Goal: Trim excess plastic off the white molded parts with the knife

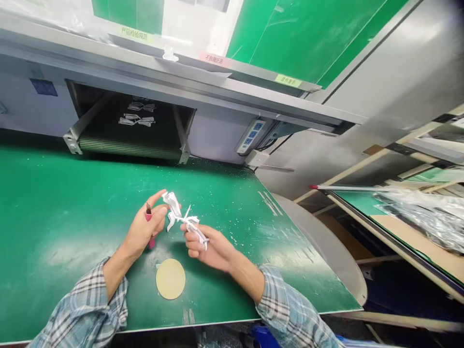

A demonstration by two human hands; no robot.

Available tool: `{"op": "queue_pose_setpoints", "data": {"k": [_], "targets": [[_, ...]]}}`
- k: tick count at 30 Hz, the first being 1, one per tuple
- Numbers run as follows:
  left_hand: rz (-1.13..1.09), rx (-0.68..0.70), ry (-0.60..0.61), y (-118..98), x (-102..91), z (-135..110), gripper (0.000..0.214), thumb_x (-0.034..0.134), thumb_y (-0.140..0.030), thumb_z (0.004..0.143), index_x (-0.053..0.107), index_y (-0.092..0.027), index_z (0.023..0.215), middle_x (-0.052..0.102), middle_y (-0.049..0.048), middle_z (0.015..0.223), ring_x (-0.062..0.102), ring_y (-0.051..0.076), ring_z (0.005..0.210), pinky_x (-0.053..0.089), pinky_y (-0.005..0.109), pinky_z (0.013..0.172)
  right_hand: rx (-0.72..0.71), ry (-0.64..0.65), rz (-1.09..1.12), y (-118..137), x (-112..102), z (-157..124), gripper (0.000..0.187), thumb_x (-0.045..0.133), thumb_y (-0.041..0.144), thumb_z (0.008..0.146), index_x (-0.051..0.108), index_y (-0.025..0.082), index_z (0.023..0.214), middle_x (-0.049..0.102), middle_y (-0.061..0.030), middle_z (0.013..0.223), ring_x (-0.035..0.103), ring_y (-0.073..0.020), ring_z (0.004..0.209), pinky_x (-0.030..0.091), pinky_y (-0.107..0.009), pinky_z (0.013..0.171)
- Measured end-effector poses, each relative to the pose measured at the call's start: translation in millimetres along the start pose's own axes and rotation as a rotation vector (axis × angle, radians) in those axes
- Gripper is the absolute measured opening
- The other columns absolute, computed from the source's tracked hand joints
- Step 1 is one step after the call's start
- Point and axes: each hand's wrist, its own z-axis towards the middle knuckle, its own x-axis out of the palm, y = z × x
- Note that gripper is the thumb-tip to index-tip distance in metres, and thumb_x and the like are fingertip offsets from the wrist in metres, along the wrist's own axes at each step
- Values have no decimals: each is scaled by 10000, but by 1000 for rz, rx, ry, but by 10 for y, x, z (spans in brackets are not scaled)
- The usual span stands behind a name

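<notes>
My left hand (pixel 145 229) is closed round a small pink-handled tool (pixel 149 227) whose dark tip points up, and its forefinger and thumb touch one end of a white moulded plastic part (pixel 179 217). My right hand (pixel 206 246) pinches the other end of that same white part. Both hands hover over the green worktable (pixel 54 217), near its middle. A round beige disc (pixel 170 278) lies flat on the table just below my hands.
A dark conveyor belt (pixel 126 135) comes out of an opening at the back, carrying several more white plastic parts (pixel 137 118). A power strip (pixel 250 135) hangs at the back right. The table's right edge drops off to a grey curved chute (pixel 326 241).
</notes>
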Motion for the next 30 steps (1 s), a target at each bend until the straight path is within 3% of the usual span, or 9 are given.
{"op": "queue_pose_setpoints", "data": {"k": [2, 4, 8, 18, 23, 26, 30], "targets": [[-42, -27, -7, -23, 20, -16, 818, 727, -588, 904, 434, -171, 1544, 755, 67, 850, 254, 51, 441, 203, 223, 438, 96, 78, 266, -144, 57, -18, 322, 689, 430, 945, 698, 154, 1111, 392, 53, 732, 278, -77, 553, 417, -263, 641], [-22, -45, -46, -24, 29, -24, 755, 752, -568, 896, 501, -150, 1472, 759, 78, 854, 237, 47, 452, 190, 221, 436, 150, 124, 414, -229, 68, -22, 303, 739, 383, 930, 704, 144, 1113, 451, 45, 742, 336, -74, 554, 429, -267, 650], [36, -59, -93, 6, 30, -19, 657, 776, -560, 883, 583, -140, 1351, 771, 93, 868, 264, 52, 468, 206, 219, 439, 169, 148, 495, -284, 42, -52, 350, 767, 403, 925, 717, 132, 1141, 587, 6, 801, 504, -99, 614, 465, -288, 673], [72, -77, -128, 23, 43, -29, 582, 774, -542, 881, 612, -159, 1288, 767, 75, 840, 276, 49, 437, 229, 214, 422, 229, 176, 517, -335, 42, -92, 373, 731, 404, 932, 703, 102, 1149, 692, -60, 864, 636, -149, 681, 508, -310, 683], [61, -84, -98, 14, 65, -27, 638, 756, -566, 890, 593, -155, 1350, 773, 86, 863, 285, 46, 424, 222, 222, 416, 220, 218, 547, -305, 68, -103, 358, 768, 398, 922, 704, 113, 1129, 597, -2, 783, 622, -140, 700, 519, -297, 687], [71, -114, -75, 5, 102, -24, 682, 676, -603, 938, 542, -147, 1427, 779, 116, 921, 285, 43, 412, 208, 230, 409, 126, 171, 486, -317, 100, -95, 384, 807, 431, 907, 697, 127, 1115, 568, 14, 777, 665, -154, 746, 541, -302, 718], [112, -153, 21, 22, 131, -41, 633, 585, -604, 994, 532, -147, 1428, 764, 180, 1128, 298, 36, 421, 224, 231, 400, -50, 38, 171, -394, 144, -75, 415, 783, 485, 931, 628, 166, 1145, 678, -17, 832, 714, -165, 736, 539, -290, 686]]}}
